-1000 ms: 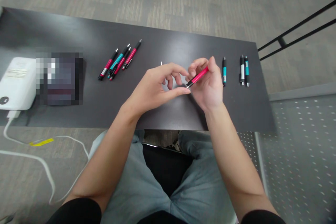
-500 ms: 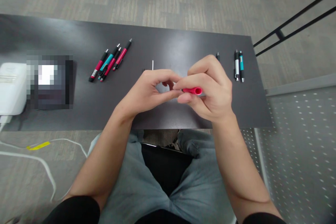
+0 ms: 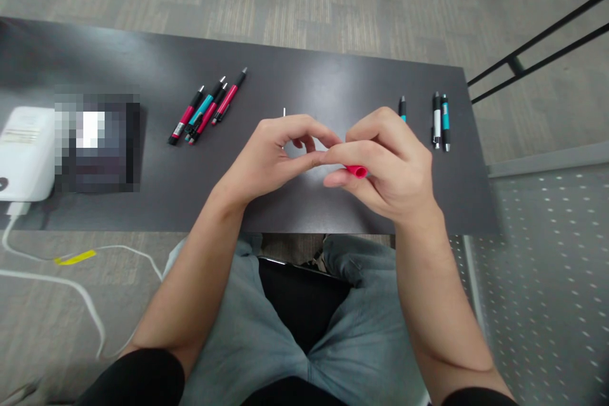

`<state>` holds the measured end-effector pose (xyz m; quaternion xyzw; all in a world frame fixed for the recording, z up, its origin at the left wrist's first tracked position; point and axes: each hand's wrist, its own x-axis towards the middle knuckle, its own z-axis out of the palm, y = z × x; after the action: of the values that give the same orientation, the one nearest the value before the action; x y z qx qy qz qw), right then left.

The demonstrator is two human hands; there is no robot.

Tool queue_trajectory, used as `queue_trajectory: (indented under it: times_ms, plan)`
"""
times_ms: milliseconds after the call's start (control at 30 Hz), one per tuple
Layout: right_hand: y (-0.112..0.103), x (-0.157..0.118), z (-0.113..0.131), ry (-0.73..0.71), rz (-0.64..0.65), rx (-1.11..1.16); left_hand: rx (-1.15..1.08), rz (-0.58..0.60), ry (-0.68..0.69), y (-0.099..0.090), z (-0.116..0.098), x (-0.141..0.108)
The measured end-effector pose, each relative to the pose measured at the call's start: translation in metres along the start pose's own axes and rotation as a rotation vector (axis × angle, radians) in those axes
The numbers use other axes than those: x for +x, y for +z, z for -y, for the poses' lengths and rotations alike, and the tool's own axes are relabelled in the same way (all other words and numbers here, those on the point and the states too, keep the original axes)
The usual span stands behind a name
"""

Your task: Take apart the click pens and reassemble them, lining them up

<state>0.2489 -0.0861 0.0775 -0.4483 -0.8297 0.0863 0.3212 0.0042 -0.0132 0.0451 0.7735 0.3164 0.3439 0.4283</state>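
Observation:
A red hollow pen barrel (image 3: 358, 171) rests in my right hand (image 3: 399, 168), its open end facing me and the rest covered by my fingers. Thumb and index finger of my left hand (image 3: 271, 155) come together against the right fingertips; whatever they pinch is hidden. Beyond my left hand, a thin pale stick (image 3: 284, 112) shows partly on the table. A black-and-teal pen (image 3: 402, 106) is half hidden behind my right knuckles.
Several red and teal pens, among them a red pen (image 3: 229, 101), lie on the dark table (image 3: 190, 209) at the left. A white pen (image 3: 436, 119) and a teal pen (image 3: 446, 120) lie at the right. A white box (image 3: 28, 152) with a cable stands far left.
My right fingers have shifted over the red barrel, so less of it shows. Both hands stay together, and the whole view has moved slightly.

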Motion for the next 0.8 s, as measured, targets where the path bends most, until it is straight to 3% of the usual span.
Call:
queue_trajectory:
  times_ms: [100,167,233,400,533,667,800]
  plan:
    - [0.009,0.003,-0.009,-0.237,-0.217,0.039,-0.031,-0.009,0.027,-0.002,0.008,0.003]
    - [0.015,0.003,-0.02,-0.269,-0.27,0.063,-0.031,-0.027,0.021,-0.005,0.015,0.004]
    - [0.02,0.002,-0.033,-0.162,-0.231,0.083,-0.002,-0.07,-0.016,-0.01,0.022,0.004]
    - [0.038,-0.005,-0.056,0.176,0.005,0.092,0.084,-0.175,-0.03,-0.017,0.034,0.002]
    - [0.058,-0.004,-0.061,0.256,0.125,0.129,0.116,-0.165,0.064,-0.008,0.034,0.002]
    - [0.069,-0.002,-0.061,0.291,0.019,0.327,0.125,-0.209,0.038,-0.004,0.035,0.004]
    - [0.068,-0.003,-0.059,0.326,-0.124,0.444,0.134,-0.281,-0.005,-0.013,0.039,0.002]
